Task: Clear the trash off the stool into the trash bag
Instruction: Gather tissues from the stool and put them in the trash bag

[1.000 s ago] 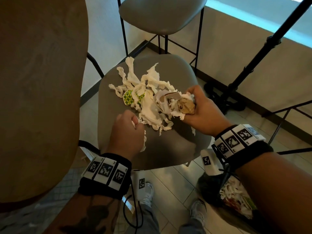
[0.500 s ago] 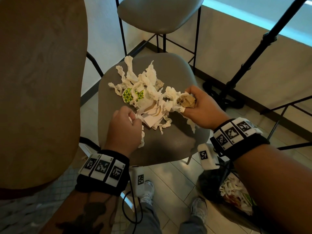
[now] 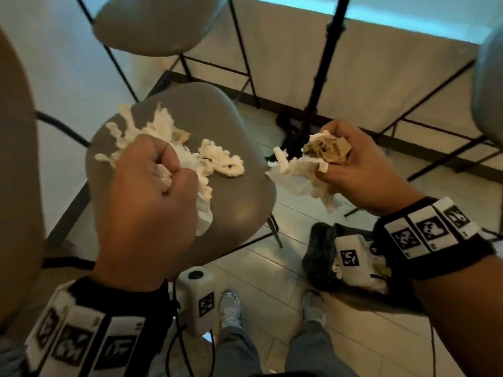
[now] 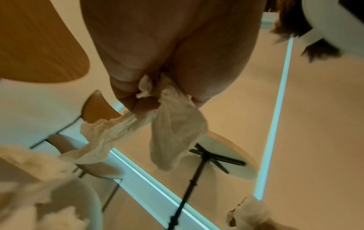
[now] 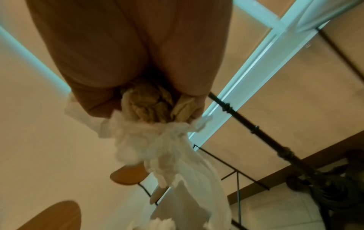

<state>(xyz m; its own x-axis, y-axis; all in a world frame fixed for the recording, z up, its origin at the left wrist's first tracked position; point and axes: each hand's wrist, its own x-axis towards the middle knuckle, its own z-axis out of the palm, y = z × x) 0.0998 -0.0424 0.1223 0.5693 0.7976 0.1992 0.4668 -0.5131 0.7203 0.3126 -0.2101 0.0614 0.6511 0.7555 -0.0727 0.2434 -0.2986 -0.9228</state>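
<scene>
A grey stool seat point(image 3: 239, 213) carries torn white tissue scraps point(image 3: 223, 161). My left hand point(image 3: 152, 191) hovers above the seat's near side, fist curled round a wad of white tissue point(image 4: 173, 132) that hangs from it. My right hand point(image 3: 351, 164) is off the stool's right edge, above the floor, gripping a crumpled brown paper ball point(image 3: 326, 149) together with white tissue point(image 5: 167, 147). The black trash bag point(image 3: 321, 257) lies open on the floor below my right wrist, with white scraps inside.
A second grey stool point(image 3: 152, 25) stands behind, and a black tripod pole point(image 3: 324, 74) rises to the right of the seat. A wooden tabletop point(image 3: 19, 186) fills the left edge. My shoes point(image 3: 231, 308) are on the tiled floor beside the bag.
Both hands have risen from the pile with trash in them. The right hand has moved right, off the stool toward the bag. The view has shifted right and the green-dotted piece is out of sight.
</scene>
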